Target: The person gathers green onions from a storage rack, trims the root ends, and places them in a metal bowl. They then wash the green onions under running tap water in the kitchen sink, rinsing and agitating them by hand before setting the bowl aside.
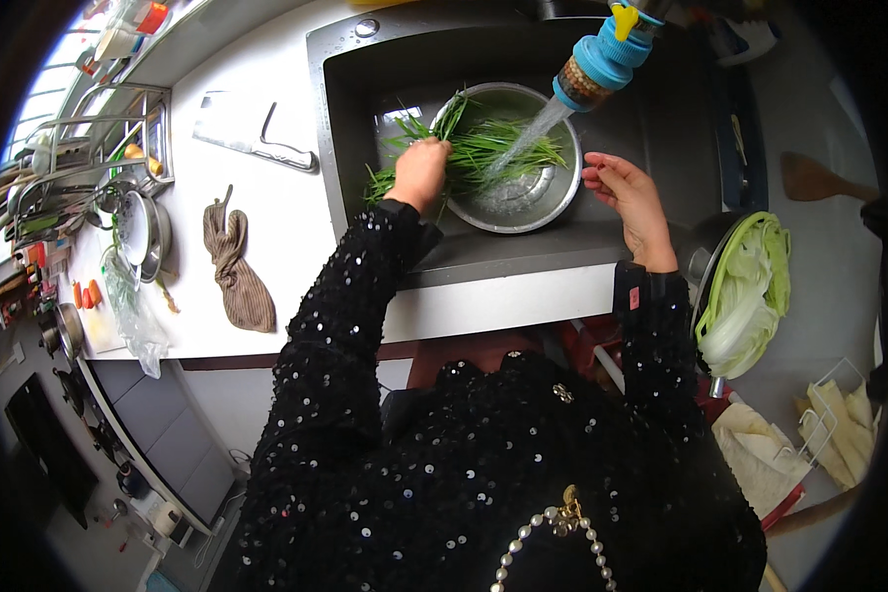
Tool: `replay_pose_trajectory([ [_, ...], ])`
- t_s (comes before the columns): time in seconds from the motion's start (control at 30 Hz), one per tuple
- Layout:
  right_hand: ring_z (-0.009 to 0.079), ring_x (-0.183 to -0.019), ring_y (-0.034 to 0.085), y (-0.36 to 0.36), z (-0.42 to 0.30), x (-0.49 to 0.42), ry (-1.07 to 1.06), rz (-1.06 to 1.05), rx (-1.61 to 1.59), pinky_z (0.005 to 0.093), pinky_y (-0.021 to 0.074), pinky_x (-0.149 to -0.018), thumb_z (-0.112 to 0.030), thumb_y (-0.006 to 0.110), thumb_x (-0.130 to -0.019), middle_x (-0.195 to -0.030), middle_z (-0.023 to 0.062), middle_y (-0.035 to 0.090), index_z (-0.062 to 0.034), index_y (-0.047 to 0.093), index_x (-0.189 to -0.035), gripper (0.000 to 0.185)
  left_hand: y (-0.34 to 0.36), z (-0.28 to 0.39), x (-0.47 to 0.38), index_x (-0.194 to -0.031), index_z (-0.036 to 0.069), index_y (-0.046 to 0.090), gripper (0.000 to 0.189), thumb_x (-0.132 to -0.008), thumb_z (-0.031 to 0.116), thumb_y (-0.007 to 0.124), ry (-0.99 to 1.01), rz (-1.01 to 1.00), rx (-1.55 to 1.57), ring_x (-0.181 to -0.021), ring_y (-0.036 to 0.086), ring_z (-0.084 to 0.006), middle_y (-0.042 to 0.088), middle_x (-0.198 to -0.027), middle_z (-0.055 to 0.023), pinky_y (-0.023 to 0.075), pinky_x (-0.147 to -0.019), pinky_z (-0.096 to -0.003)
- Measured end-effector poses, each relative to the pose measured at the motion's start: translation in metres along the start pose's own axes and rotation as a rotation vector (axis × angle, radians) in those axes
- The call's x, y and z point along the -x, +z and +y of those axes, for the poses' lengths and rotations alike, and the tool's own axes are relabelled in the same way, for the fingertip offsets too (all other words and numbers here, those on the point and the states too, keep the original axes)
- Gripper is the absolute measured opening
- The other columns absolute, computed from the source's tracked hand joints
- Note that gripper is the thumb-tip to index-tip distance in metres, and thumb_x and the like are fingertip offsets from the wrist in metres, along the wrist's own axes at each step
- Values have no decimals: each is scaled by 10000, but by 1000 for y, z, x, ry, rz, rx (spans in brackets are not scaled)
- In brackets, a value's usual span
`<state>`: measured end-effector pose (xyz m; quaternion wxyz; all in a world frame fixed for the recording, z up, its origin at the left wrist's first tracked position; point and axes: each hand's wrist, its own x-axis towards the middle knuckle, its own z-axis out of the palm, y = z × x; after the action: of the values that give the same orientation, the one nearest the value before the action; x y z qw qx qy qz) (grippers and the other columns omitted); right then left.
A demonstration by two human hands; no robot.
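Observation:
A dark kitchen sink (658, 177) holds a round metal basin (514, 228). Running water falls into it from a blue faucet filter (599, 63). Long green leaves, like chives, (514, 144) lie in the basin and hang over its left side. My left hand (420, 172) is closed around a bunch of them at the basin's left rim. My right hand (629, 200) is just right of the basin, its fingers slightly curled and apart from the thumb, with nothing in it.
Left on the white counter (296, 214) lie a cleaver (255, 144), a knotted brown striped cloth (240, 274), a plastic bag (129, 311) and red peppers or similar (86, 294). A metal rack (89, 122) stands at the far left. Right of the sink is a leafy cabbage or lettuce (747, 303).

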<state>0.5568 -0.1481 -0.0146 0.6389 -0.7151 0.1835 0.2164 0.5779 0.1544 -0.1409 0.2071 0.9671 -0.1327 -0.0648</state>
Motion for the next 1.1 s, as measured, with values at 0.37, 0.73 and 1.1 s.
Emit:
replay_pose_trajectory([
  [0.37, 76, -876, 586, 5, 21, 13, 53, -6, -35, 216, 426, -799, -190, 524, -939, -968, 23, 667, -38, 623, -1153, 281, 28, -23, -24, -802, 69, 635, 101, -822, 138, 563, 152, -212, -255, -767, 649, -340, 615, -908, -130, 522, -660, -450],
  [0.73, 48, -846, 587, 19, 37, 11, 104, -116, 7, 183, 434, -765, -188, 526, -938, -965, -1, 665, -41, 621, -1162, 285, 20, -3, -12, -827, 71, 612, 92, -838, 136, 549, -31, -36, 32, -780, 621, -377, 606, -862, -142, 498, -677, -475],
  [1.1, 168, -744, 625, 93, 97, -68, 641, -246, -262, 335, 538, -618, -249, 532, -946, -892, 103, 647, 2, 578, -1030, 269, 49, 47, 16, -858, -3, 626, 164, -863, 161, 621, -292, -330, 911, -589, 524, -100, 616, -707, -40, 424, -537, -259],
])
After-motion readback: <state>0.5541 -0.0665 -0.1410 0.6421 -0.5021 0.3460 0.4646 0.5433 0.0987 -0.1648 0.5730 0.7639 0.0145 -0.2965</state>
